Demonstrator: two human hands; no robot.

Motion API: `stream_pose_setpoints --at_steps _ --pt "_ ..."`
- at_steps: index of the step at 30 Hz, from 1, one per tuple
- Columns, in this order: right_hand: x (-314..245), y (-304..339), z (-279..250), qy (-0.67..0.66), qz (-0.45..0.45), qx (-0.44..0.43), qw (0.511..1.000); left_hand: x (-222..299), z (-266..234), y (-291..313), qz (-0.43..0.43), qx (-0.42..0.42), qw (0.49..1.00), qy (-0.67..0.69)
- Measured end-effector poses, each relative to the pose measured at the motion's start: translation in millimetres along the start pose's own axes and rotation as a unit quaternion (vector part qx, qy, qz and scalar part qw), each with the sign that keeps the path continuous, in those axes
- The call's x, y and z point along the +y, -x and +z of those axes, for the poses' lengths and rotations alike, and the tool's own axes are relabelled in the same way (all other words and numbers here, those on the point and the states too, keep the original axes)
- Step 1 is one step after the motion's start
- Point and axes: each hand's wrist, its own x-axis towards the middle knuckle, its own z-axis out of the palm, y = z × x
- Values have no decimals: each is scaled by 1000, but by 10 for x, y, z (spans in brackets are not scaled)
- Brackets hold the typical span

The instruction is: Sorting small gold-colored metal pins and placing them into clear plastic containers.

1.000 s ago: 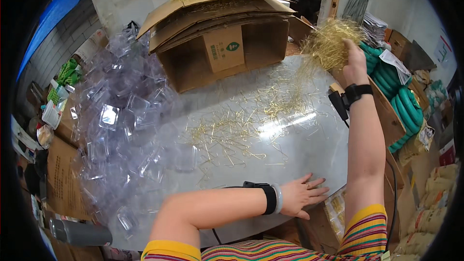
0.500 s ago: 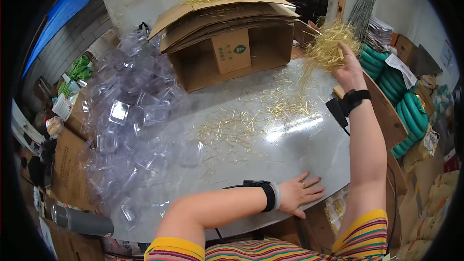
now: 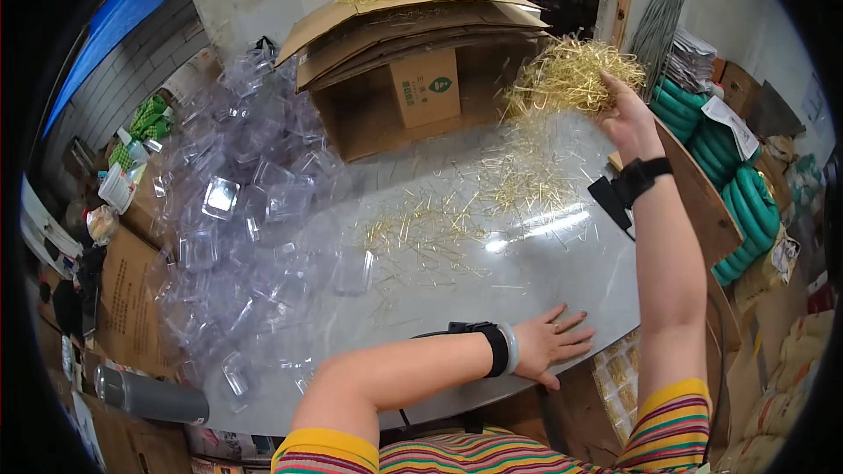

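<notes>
My right hand (image 3: 630,116) grips a big loose bunch of thin bent gold twist ties (image 3: 575,79) at the far right of the table, beside the cardboard box. Strands hang from the bunch toward the tabletop. My left hand (image 3: 549,349) lies flat on the grey table (image 3: 421,320) near its front right edge, fingers spread, holding nothing. More loose gold ties (image 3: 430,224) are scattered over the middle of the table, thicker toward the right hand.
Clear plastic boxes (image 3: 219,197) are heaped along the left side. An open cardboard box (image 3: 356,132), with gold ties on its top flaps, stands at the back. A grey bottle (image 3: 154,397) lies at the front left. Green coiled bundles (image 3: 751,211) lie beyond a wooden board at right.
The bunch in my right hand has shifted left toward the box and spread wider, with the hand still gripping it. My left hand stays flat on the table.
</notes>
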Motion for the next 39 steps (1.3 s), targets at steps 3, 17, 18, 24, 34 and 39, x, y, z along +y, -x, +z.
stream_pose_setpoints --at_steps 3,17,18,24,34,39 --pt "53 30 -43 -49 -26 -75 996 24 -33 -9 -20 17 1000 -5" --pt "1083 401 767 -69 78 -202 974 1126 -734 1316 -167 53 984 26" --pt "1210 339 780 -65 108 -181 975 1258 -720 1486 -185 65 979 46" --pt "1815 89 804 15 83 -138 987 1758 -278 2377 -305 221 914 149" --pt "2116 984 1354 -186 109 -192 957 1931 368 2806 -387 375 842 -17" --pt "2012 850 1399 -64 93 -192 975 1837 453 2968 -456 383 796 -105"
